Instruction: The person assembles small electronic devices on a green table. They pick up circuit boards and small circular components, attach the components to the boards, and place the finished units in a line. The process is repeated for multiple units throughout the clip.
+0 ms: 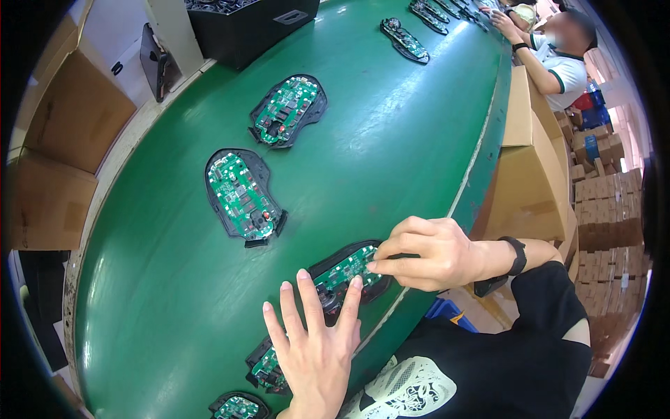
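Observation:
A green circuit board (342,274) lies in a black curved plastic shell on the green work surface, close in front of me. My left hand (314,349) is spread over its near-left end, thumb and fingertips resting at the board and shell. At the opposite end, my right hand (429,255) is pinched, its fingertips down at the board's edge; whatever is between them is too small to make out. Partly behind my left hand lies another board in a shell (267,370), with one more shelled board (237,406) at the lower edge.
Two more shelled boards (244,195) (286,112) lie farther up the green surface (370,167), with several at the far end. A black bin (251,31) stands at the back left. Cardboard boxes (527,188) stand to the right, where a co-worker (562,63) works farther off.

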A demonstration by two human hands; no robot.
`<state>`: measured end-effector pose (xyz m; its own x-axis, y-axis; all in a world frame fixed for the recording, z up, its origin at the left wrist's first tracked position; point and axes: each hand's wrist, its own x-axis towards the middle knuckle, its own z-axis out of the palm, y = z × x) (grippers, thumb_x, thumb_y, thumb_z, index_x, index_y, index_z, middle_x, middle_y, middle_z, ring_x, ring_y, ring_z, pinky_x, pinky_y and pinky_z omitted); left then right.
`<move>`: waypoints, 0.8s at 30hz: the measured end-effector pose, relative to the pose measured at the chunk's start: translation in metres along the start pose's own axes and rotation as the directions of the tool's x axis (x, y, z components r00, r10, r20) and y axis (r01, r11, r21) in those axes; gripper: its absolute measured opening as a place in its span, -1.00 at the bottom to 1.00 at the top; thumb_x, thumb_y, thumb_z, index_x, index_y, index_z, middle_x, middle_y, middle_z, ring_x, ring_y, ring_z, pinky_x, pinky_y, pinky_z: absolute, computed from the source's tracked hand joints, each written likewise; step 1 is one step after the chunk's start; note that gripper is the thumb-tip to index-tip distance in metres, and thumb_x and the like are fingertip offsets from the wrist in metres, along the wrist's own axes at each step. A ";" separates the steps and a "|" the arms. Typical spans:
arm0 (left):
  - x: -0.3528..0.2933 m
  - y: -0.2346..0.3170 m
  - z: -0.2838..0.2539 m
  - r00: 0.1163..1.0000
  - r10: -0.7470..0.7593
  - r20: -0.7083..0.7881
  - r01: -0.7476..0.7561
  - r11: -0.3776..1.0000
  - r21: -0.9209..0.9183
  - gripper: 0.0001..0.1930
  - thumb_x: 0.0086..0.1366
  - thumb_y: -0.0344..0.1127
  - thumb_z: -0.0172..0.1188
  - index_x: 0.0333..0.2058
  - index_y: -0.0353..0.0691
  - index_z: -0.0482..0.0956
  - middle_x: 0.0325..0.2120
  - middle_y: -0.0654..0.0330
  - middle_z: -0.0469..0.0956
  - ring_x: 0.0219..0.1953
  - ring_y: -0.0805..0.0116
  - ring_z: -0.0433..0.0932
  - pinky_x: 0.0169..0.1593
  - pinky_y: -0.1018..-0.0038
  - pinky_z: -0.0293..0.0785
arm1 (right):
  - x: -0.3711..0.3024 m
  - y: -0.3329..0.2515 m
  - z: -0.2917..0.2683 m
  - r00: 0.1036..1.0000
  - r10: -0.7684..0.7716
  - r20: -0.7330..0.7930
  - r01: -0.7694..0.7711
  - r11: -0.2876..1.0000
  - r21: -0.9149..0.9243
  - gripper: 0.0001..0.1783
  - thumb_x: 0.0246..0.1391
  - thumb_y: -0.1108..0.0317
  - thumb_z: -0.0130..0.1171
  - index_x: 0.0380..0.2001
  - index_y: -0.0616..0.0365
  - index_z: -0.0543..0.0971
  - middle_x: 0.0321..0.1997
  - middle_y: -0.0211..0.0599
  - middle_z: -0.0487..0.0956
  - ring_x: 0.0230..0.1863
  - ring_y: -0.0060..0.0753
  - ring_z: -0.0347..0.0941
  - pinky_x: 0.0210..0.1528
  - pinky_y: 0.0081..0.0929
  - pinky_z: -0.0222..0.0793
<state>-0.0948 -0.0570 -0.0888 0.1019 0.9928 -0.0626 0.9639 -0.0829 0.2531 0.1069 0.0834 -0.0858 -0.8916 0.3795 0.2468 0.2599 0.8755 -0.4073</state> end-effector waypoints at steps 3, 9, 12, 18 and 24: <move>0.001 0.000 0.000 1.000 0.002 0.002 -0.002 1.000 0.004 -0.28 0.01 -0.09 0.42 0.22 0.44 0.44 0.19 -0.12 0.38 0.14 -0.14 0.44 0.19 -0.17 0.33 | -0.003 0.001 0.005 0.998 -0.062 0.002 0.062 0.995 -0.077 -0.63 -0.17 0.43 0.31 -0.17 0.06 0.69 -0.19 -0.44 0.59 -0.22 -0.46 0.50 -0.48 -0.56 0.45; 0.003 0.000 -0.004 1.000 0.013 -0.008 -0.012 1.000 0.008 -0.32 0.07 -0.12 0.38 0.22 0.42 0.44 0.19 -0.13 0.39 0.13 -0.15 0.45 0.19 -0.15 0.33 | 0.003 -0.008 -0.003 0.983 -0.168 0.073 0.181 0.951 -0.250 -0.65 -0.20 0.43 0.30 -0.22 0.06 0.72 -0.23 -0.47 0.63 -0.26 -0.48 0.54 -0.51 -0.63 0.45; 0.002 -0.002 -0.003 1.000 0.030 -0.008 -0.030 0.999 0.030 -0.36 0.12 -0.16 0.33 0.23 0.42 0.44 0.17 -0.13 0.39 0.12 -0.15 0.45 0.19 -0.15 0.33 | 0.005 -0.011 -0.004 0.973 -0.207 0.101 0.228 0.924 -0.307 -0.66 -0.20 0.43 0.30 -0.23 0.07 0.72 -0.23 -0.49 0.62 -0.26 -0.49 0.53 -0.51 -0.64 0.43; 0.003 0.000 -0.005 0.999 0.038 0.008 -0.038 0.999 0.023 -0.40 0.18 -0.19 0.29 0.22 0.42 0.45 0.17 -0.12 0.39 0.13 -0.14 0.44 0.19 -0.14 0.33 | 0.002 0.001 -0.009 0.996 0.052 0.067 -0.054 0.998 0.034 -0.57 -0.20 0.49 0.32 -0.12 0.11 0.66 -0.17 -0.41 0.59 -0.25 -0.37 0.48 -0.42 -0.47 0.47; 0.005 0.003 0.002 1.000 0.026 -0.005 -0.026 0.999 0.023 -0.36 0.12 -0.15 0.36 0.22 0.47 0.45 0.21 -0.12 0.34 0.17 -0.15 0.39 0.19 -0.14 0.34 | -0.002 0.004 -0.016 0.972 0.234 0.001 -0.232 0.963 0.135 -0.44 -0.16 0.48 0.37 0.03 0.17 0.59 0.03 -0.24 0.58 -0.05 -0.17 0.51 -0.08 -0.31 0.52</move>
<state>-0.0907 -0.0526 -0.0903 0.1254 0.9908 -0.0510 0.9662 -0.1103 0.2328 0.1154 0.0911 -0.0741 -0.8065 0.5735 0.1440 0.4071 0.7151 -0.5683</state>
